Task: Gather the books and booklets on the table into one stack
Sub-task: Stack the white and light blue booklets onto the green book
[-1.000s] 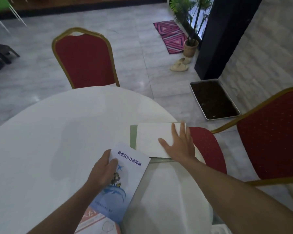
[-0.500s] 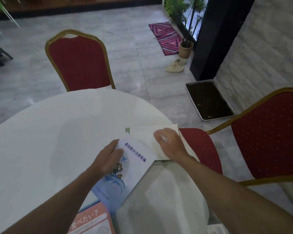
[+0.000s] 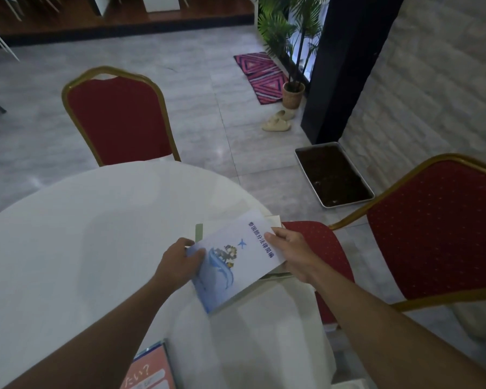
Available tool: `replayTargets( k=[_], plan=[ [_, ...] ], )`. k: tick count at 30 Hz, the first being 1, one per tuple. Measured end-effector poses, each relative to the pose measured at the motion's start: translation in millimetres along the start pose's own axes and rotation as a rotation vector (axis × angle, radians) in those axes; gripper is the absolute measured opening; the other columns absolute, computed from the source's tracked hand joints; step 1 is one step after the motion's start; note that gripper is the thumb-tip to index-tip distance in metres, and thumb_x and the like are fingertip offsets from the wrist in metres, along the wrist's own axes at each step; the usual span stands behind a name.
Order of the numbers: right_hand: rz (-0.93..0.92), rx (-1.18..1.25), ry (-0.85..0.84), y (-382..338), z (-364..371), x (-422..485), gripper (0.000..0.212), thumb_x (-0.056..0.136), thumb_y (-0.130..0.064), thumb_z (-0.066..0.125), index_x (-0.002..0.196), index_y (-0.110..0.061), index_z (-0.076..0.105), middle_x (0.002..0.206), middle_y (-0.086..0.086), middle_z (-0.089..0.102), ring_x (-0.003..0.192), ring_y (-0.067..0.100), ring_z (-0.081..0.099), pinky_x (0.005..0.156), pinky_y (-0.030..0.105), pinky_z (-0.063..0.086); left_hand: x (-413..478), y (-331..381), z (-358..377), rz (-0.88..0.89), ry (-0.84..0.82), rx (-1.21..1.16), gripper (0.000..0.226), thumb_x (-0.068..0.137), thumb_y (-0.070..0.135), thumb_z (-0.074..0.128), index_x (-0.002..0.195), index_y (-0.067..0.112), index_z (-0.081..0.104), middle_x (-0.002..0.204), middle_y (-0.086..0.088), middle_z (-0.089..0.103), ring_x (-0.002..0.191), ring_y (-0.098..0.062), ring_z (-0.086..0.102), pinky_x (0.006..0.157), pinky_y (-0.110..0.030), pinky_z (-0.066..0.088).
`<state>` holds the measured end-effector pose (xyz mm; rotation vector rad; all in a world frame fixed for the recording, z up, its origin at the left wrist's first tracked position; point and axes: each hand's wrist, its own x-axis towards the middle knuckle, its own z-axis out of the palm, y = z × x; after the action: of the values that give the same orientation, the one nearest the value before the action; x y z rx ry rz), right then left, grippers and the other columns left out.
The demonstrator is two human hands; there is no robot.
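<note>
Left hand point(image 3: 177, 261) pinches the near-left edge of the thin blue-and-white illustrated paper booklet point(image 3: 236, 259), thumb on the cover; right hand point(image 3: 293, 256) grips its far-right edge, thumb likewise on top; the booklet lies tilted over a pale green-edged book with a white cover point(image 3: 199, 231), mostly hidden beneath, at the right rim of the round white table point(image 3: 82, 234); near edge, an orange-covered booklet point(image 3: 149, 372) lies apart, not yet gathered; far left and right, red-upholstered gold-framed chairs point(image 3: 118, 119). Judged light, flexible, smooth-covered and liable to slide; best held by opposite edges and squared to the book below.
</note>
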<state>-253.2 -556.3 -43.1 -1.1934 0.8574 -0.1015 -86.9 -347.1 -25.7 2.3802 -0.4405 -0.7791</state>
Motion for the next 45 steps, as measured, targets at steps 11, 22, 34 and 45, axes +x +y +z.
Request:
replayTargets(
  k=[11, 22, 34, 45],
  plan=[
    [-0.139, -0.309, 0.354, 25, -3, 7, 0.032, 0.096, -0.009, 0.049, 0.114, -0.022, 0.071, 0.100, -0.004, 0.075, 0.086, 0.015, 0.070, 0.064, 0.019, 0.049, 25, 19, 30, -0.173, 0.147, -0.428, 0.052, 0.080, 0.003, 0.070, 0.131, 0.006, 0.059, 0.115, -0.006, 0.068, 0.104, -0.024, 0.064, 0.099, -0.039, 0.051],
    [0.055, -0.764, 0.463, 44, 3, 15, 0.044, 0.095, -0.046, 0.053, 0.119, -0.011, 0.064, 0.117, 0.012, 0.060, 0.105, 0.028, 0.059, 0.084, 0.033, 0.047, 30, 12, 41, -0.162, 0.110, 0.000, 0.038, 0.085, 0.029, 0.061, 0.115, 0.006, 0.060, 0.117, -0.017, 0.060, 0.107, -0.038, 0.060, 0.096, -0.046, 0.051],
    [0.036, -0.913, 0.386, 32, 11, 27, 0.048, 0.100, -0.045, 0.045, 0.136, -0.014, 0.055, 0.139, 0.014, 0.047, 0.129, 0.035, 0.048, 0.104, 0.046, 0.044, 3, -15, 42, -0.345, -0.044, -0.143, 0.067, 0.078, 0.036, 0.069, 0.134, 0.007, 0.048, 0.131, -0.014, 0.055, 0.118, -0.032, 0.055, 0.092, -0.035, 0.050],
    [-0.160, -1.131, 0.408, 34, 42, 10, 0.057, 0.100, -0.045, 0.043, 0.148, -0.013, 0.043, 0.155, 0.008, 0.042, 0.146, 0.029, 0.030, 0.114, 0.049, 0.024, -45, -48, 19, -0.320, -0.090, -0.005, 0.080, 0.084, 0.052, 0.065, 0.140, -0.001, 0.043, 0.143, -0.018, 0.048, 0.132, -0.033, 0.048, 0.108, -0.035, 0.041]
  ],
)
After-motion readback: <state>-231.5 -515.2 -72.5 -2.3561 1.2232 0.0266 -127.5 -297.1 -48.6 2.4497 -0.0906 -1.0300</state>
